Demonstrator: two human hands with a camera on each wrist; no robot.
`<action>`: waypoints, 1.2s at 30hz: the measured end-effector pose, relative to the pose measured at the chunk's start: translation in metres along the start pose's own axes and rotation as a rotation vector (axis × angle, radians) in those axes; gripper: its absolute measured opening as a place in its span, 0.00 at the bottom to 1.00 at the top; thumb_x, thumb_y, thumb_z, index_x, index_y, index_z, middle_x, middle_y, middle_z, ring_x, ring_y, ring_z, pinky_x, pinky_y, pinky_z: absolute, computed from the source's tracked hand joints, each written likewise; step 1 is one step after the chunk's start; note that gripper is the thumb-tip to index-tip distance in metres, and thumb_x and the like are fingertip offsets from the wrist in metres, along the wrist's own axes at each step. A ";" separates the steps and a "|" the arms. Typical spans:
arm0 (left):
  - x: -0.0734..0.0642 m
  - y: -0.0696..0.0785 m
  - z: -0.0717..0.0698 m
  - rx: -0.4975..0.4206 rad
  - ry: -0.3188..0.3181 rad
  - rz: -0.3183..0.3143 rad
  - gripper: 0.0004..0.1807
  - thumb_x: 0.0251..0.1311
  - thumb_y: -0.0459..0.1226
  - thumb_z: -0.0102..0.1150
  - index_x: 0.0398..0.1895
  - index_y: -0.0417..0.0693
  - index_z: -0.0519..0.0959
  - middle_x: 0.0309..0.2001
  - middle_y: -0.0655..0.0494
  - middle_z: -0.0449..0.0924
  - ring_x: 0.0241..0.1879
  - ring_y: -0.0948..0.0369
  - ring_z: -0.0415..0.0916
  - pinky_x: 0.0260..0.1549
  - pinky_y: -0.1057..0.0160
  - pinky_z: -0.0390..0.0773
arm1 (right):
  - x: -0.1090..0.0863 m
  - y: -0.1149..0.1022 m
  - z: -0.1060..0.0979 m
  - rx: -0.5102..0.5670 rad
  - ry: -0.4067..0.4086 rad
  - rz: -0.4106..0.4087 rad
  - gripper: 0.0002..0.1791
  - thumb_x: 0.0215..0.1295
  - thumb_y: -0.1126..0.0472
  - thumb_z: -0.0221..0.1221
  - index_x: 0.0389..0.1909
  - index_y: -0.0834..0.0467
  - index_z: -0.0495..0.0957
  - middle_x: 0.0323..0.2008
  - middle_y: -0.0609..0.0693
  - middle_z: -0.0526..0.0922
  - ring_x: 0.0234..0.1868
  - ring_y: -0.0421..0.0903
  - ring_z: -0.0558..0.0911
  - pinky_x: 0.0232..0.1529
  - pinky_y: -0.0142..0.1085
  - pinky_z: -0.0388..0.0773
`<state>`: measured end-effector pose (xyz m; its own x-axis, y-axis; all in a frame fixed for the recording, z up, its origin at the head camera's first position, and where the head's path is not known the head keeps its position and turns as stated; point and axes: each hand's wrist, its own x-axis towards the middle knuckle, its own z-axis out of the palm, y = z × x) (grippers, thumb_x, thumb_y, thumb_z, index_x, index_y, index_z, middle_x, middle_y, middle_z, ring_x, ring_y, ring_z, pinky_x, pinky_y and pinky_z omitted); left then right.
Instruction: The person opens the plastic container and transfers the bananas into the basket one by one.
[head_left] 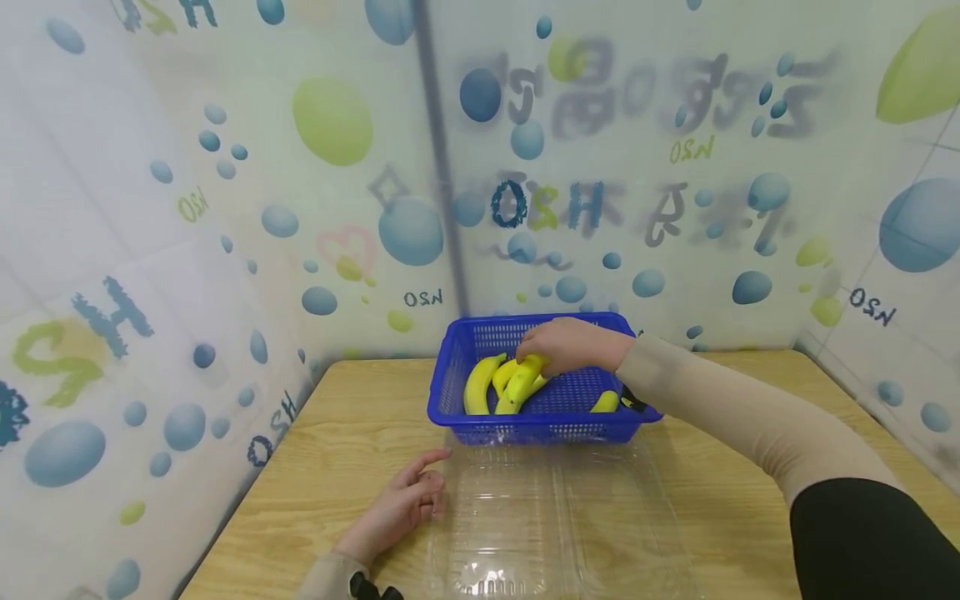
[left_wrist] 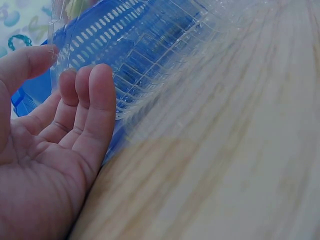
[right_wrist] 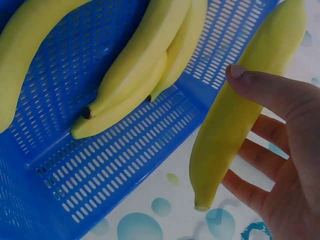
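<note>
My right hand (head_left: 568,346) grips a single yellow banana (right_wrist: 230,120) between thumb and fingers, over the blue basket (head_left: 543,429). In the right wrist view a bunch of bananas (right_wrist: 132,70) lies inside the basket, and another banana (right_wrist: 15,65) is at the left. The head view also shows a banana tip (head_left: 606,402) in the basket's near right corner. My left hand (head_left: 397,510) is beside the clear plastic clamshell box (head_left: 510,517), fingers loosely bent, one fingertip right at the box's edge. The box stands open in front of the basket.
A wooden table (head_left: 360,417) carries the basket and the box. Behind it and along both sides hangs a pale curtain (head_left: 337,208) with blue and green spots, close to the basket's far rim.
</note>
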<state>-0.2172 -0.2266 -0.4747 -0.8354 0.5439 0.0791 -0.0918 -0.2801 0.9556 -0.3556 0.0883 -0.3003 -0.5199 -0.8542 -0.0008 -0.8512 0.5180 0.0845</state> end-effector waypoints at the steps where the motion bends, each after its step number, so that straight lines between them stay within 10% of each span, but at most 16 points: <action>1: 0.000 0.000 0.000 -0.001 0.000 0.000 0.25 0.71 0.28 0.42 0.70 0.39 0.56 0.36 0.58 0.74 0.30 0.65 0.74 0.33 0.66 0.78 | 0.002 0.002 0.001 -0.005 -0.005 0.000 0.19 0.57 0.63 0.68 0.51 0.51 0.82 0.47 0.46 0.82 0.47 0.47 0.80 0.51 0.41 0.77; 36: 0.000 0.000 -0.002 0.017 0.014 -0.006 0.24 0.71 0.28 0.42 0.70 0.44 0.60 0.36 0.58 0.74 0.31 0.65 0.75 0.34 0.66 0.78 | 0.030 0.027 0.055 -0.135 -0.235 0.002 0.20 0.53 0.61 0.72 0.49 0.51 0.83 0.45 0.47 0.83 0.45 0.47 0.81 0.49 0.40 0.79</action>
<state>-0.2183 -0.2279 -0.4750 -0.8425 0.5343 0.0694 -0.0878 -0.2633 0.9607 -0.3987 0.0791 -0.3525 -0.5375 -0.8112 -0.2303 -0.8410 0.4958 0.2166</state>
